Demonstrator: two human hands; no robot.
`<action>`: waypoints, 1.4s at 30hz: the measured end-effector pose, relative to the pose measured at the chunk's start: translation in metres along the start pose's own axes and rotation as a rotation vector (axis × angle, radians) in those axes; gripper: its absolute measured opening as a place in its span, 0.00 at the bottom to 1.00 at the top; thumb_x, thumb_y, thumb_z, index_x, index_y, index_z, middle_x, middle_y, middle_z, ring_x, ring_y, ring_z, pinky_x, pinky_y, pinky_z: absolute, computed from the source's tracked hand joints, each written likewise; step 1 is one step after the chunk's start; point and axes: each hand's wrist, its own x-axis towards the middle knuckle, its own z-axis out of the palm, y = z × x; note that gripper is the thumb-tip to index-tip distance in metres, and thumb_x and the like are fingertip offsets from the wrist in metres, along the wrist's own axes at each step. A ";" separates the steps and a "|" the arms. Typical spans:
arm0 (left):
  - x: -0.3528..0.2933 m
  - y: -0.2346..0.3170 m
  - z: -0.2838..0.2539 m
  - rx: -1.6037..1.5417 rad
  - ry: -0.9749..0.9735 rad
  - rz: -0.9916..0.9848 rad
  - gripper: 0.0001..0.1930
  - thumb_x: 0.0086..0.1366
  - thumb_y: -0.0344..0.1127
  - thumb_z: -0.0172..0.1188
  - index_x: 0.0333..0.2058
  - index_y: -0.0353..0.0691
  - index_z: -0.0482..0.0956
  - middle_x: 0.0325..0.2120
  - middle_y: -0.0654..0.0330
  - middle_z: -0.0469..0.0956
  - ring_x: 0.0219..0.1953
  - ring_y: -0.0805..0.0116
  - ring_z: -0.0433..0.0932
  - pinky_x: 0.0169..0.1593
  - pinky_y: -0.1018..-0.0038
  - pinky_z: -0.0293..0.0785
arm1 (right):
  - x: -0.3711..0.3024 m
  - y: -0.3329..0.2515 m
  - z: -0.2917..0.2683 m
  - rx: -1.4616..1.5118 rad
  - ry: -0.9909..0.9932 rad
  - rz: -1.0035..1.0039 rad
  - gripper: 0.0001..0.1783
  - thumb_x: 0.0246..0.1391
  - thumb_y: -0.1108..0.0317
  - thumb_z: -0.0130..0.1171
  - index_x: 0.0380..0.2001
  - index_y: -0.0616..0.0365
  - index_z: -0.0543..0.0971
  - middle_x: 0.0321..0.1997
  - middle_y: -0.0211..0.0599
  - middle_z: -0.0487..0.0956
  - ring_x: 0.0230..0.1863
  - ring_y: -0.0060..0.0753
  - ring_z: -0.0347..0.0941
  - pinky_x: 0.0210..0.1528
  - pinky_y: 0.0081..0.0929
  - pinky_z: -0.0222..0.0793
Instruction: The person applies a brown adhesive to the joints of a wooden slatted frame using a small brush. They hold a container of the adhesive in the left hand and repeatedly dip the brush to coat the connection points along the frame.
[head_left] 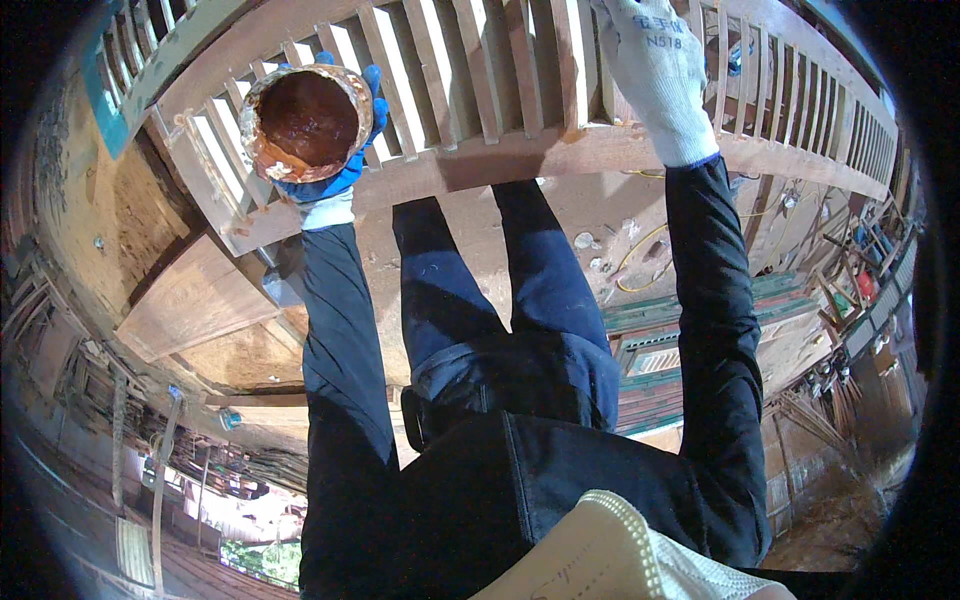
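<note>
In upper left of pic, L hand [348, 176] has its grip around pot [250, 128] w/ red-brown content [312, 115]; upper right, R hand [660, 80] over slatted frame [450, 168], grip: cannot tell.

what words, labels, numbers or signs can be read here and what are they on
White glove on the right hand: dark printed characters, not copied here.
Pale item at the lower edge: faint marks, too blurred to read.
Smeared pot in the left hand: no lettering visible.

Bright, hard light over the slats [478, 60], crisp shadows, fisheye-bowed edges, far rim perhaps soft.
</note>
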 end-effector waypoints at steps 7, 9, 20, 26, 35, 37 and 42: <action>0.000 0.004 -0.002 -0.008 -0.047 -0.056 0.35 0.66 0.53 0.59 0.66 0.44 0.62 0.66 0.39 0.57 0.70 0.38 0.52 0.62 0.37 0.65 | -0.010 -0.005 -0.001 0.039 -0.083 0.071 0.21 0.53 0.74 0.54 0.51 0.46 0.79 0.32 0.44 0.73 0.29 0.48 0.76 0.30 0.41 0.71; 0.002 0.005 -0.003 -0.010 -0.077 -0.093 0.35 0.66 0.53 0.58 0.66 0.44 0.62 0.66 0.40 0.58 0.70 0.38 0.52 0.62 0.38 0.65 | -0.004 -0.004 -0.005 0.076 -0.023 0.070 0.21 0.53 0.74 0.54 0.51 0.46 0.79 0.32 0.44 0.73 0.30 0.48 0.76 0.30 0.41 0.71; -0.003 0.009 -0.002 -0.006 0.063 0.006 0.34 0.68 0.54 0.55 0.67 0.45 0.62 0.66 0.40 0.59 0.70 0.39 0.52 0.60 0.35 0.66 | -0.007 -0.003 -0.006 0.058 -0.077 0.009 0.22 0.53 0.74 0.55 0.52 0.47 0.78 0.34 0.45 0.74 0.30 0.48 0.75 0.29 0.42 0.70; 0.002 0.002 -0.001 0.010 -0.016 -0.017 0.33 0.68 0.53 0.56 0.66 0.45 0.62 0.65 0.41 0.60 0.70 0.39 0.53 0.61 0.36 0.65 | 0.004 -0.001 -0.002 0.003 -0.046 0.027 0.21 0.53 0.73 0.56 0.51 0.46 0.79 0.34 0.44 0.75 0.31 0.49 0.76 0.29 0.43 0.71; -0.003 0.014 -0.007 0.065 0.076 0.020 0.31 0.67 0.53 0.57 0.64 0.46 0.65 0.64 0.48 0.64 0.70 0.41 0.53 0.61 0.38 0.66 | -0.001 -0.012 -0.014 0.132 -0.073 0.024 0.19 0.56 0.73 0.55 0.51 0.48 0.79 0.33 0.44 0.74 0.30 0.49 0.75 0.29 0.43 0.70; 0.000 0.004 -0.001 0.007 0.031 -0.007 0.31 0.67 0.53 0.58 0.64 0.46 0.66 0.64 0.48 0.64 0.70 0.40 0.53 0.62 0.38 0.66 | 0.000 -0.013 -0.011 0.121 -0.072 0.037 0.20 0.56 0.73 0.55 0.52 0.49 0.78 0.33 0.44 0.75 0.30 0.49 0.75 0.30 0.42 0.70; 0.002 0.005 0.000 0.000 -0.005 -0.014 0.31 0.68 0.52 0.57 0.64 0.45 0.66 0.64 0.48 0.64 0.69 0.40 0.54 0.62 0.36 0.64 | 0.003 -0.020 0.009 0.065 -0.045 -0.026 0.21 0.56 0.73 0.55 0.53 0.48 0.77 0.34 0.44 0.75 0.30 0.48 0.76 0.31 0.42 0.71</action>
